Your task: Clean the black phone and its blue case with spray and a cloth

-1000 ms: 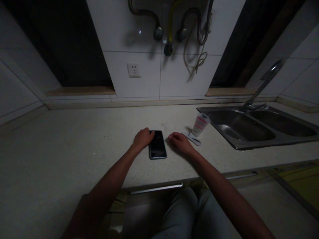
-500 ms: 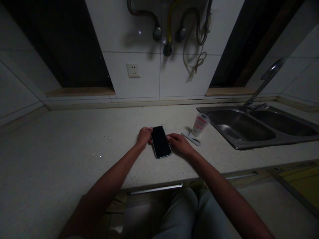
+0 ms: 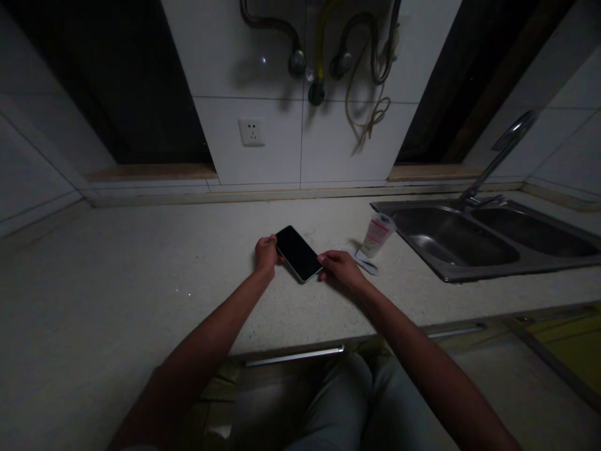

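Note:
A black phone (image 3: pixel 297 252) with a dark screen is held just above the pale countertop (image 3: pixel 141 263), turned diagonally. My left hand (image 3: pixel 266 254) pinches its upper left end. My right hand (image 3: pixel 342 269) grips its lower right end, fingers curled. Both forearms reach in from the near edge.
A small tube (image 3: pixel 376 234) stands beside a flat white strip (image 3: pixel 365 264) right of my right hand. A double steel sink (image 3: pixel 483 241) with a faucet (image 3: pixel 498 156) fills the right. Hoses (image 3: pixel 328 50) and a wall socket (image 3: pixel 251 132) sit on the tiled back wall.
The phone lay flat on the counter under my left hand. Both hands have taken hold of it, lifted it a little and turned it clockwise.

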Available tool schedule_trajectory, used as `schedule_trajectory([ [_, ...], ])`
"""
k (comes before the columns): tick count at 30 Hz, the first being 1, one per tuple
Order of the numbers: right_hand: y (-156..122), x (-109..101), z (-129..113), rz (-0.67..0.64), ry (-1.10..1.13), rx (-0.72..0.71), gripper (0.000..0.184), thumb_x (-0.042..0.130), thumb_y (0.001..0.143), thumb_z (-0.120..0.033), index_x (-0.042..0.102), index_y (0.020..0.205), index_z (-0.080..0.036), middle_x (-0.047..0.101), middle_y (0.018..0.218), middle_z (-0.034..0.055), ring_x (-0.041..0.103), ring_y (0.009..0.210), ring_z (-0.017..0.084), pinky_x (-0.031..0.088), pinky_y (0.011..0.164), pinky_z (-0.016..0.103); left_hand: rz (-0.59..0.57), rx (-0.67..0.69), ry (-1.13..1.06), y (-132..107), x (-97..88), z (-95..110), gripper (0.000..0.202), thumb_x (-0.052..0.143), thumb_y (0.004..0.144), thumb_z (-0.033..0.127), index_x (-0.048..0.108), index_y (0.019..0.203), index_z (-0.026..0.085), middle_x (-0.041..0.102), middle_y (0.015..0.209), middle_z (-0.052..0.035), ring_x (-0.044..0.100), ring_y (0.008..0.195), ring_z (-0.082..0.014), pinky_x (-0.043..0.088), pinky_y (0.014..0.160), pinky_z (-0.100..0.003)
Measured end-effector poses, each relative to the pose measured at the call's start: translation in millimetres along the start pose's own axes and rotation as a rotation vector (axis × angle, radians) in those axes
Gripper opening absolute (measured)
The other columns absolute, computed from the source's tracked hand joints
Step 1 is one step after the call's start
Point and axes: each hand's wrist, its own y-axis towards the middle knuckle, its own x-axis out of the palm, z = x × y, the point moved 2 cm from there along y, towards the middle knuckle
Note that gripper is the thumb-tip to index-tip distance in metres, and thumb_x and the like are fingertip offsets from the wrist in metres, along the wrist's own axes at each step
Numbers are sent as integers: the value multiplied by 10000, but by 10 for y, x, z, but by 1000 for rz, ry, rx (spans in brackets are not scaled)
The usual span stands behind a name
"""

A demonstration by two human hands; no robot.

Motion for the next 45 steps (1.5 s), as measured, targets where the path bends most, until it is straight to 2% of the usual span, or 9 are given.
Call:
schedule_trajectory([
  [2, 16, -13, 23, 45, 31, 1, 438, 644, 787, -595, 670, 788, -158, 649, 522, 32, 531, 419, 126, 363, 421, 232, 4, 8, -39, -21, 15, 14, 204, 613, 890, 366, 504, 853, 198, 540, 644, 36, 532, 491, -93, 422, 447, -188],
  [6, 25, -16, 36, 97, 59, -19, 446, 614, 802, -622, 611, 722, -184, 632, 502, 20, 525, 408, 132, 395, 429, 244, -94, -61, -113, -88, 89, 23, 262, 652, 880, 408, 513, 851, 188, 593, 690, 5, 589, 546, -116, 502, 527, -237],
  [12, -27, 24, -46, 70, 7, -67, 463, 557, 846, -646, 570, 724, -200, 615, 494, 2, 524, 410, 127, 408, 436, 242, -111, -141, -190, -158, 140, 16, 83, 568, 934, 224, 501, 908, 183, 626, 715, 4, 628, 582, -124, 565, 611, -295],
  [21, -56, 84, -106, -25, 44, -72, 457, 538, 876, -633, 566, 749, -196, 625, 516, 7, 577, 451, 138, 464, 475, 252, -90, -179, -257, -144, 103, 24, 56, 570, 932, 215, 549, 914, 167, 640, 705, -14, 623, 570, -128, 571, 631, -299],
  [26, -61, 76, -98, -60, 76, -95, 450, 534, 887, -628, 552, 768, -195, 626, 539, -3, 579, 465, 130, 477, 499, 253, -137, -149, -308, -128, 105, 25, 68, 571, 930, 213, 590, 913, 150, 658, 737, -34, 630, 597, -147, 569, 650, -315],
  [33, -51, 81, -83, -71, 63, -99, 445, 507, 895, -630, 547, 780, -202, 629, 544, -8, 590, 471, 134, 482, 505, 258, -146, -178, -348, -129, 115, 16, 60, 608, 907, 196, 600, 873, 148, 660, 731, -32, 621, 602, -138, 562, 639, -283],
  [39, -7, 87, -39, -40, 98, -117, 442, 521, 893, -626, 559, 785, -199, 619, 512, -20, 581, 445, 135, 471, 482, 252, -172, -121, -413, -110, 137, -23, 48, 615, 903, 178, 625, 920, 135, 699, 810, -48, 661, 720, -151, 571, 741, -284],
  [42, 21, 89, 11, -20, 121, -107, 434, 535, 888, -615, 565, 786, -194, 627, 520, -13, 583, 443, 137, 472, 481, 254, -202, -131, -419, -109, 152, -22, 85, 607, 917, 213, 627, 955, 140, 710, 845, -59, 672, 770, -170, 569, 815, -331],
  [45, 15, 98, 22, 38, 65, -140, 398, 502, 917, -573, 587, 842, -191, 646, 549, -8, 611, 471, 151, 487, 504, 263, -320, -218, -402, -171, 217, -12, 257, 623, 916, 382, 638, 991, 136, 726, 945, -120, 687, 923, -236, 555, 894, -397],
])
